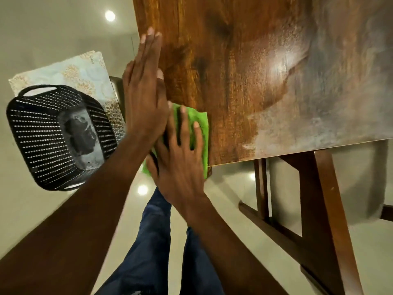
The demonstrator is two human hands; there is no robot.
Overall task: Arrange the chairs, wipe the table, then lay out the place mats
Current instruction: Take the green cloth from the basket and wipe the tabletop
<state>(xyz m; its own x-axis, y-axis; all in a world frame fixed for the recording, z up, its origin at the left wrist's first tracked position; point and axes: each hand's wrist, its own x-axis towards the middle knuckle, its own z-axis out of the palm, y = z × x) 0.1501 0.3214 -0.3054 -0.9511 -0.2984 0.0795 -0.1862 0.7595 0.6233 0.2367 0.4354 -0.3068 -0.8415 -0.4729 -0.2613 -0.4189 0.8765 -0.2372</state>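
Head view: right hand [180, 154] presses flat on a green cloth [201, 122] at the worktop [244, 71] corner. Left hand [144, 96] lies flat, fingers straight, along the worktop edge.

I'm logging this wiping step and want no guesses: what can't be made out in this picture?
- Head view: much of the green cloth lies under the right hand and left hand.
- The stack of place mats: partly hidden by the black basket, so no count.
- The basket's contents: blurred.
- The table: far end cut off by the top edge.
- The chair: blurred, cut off right.
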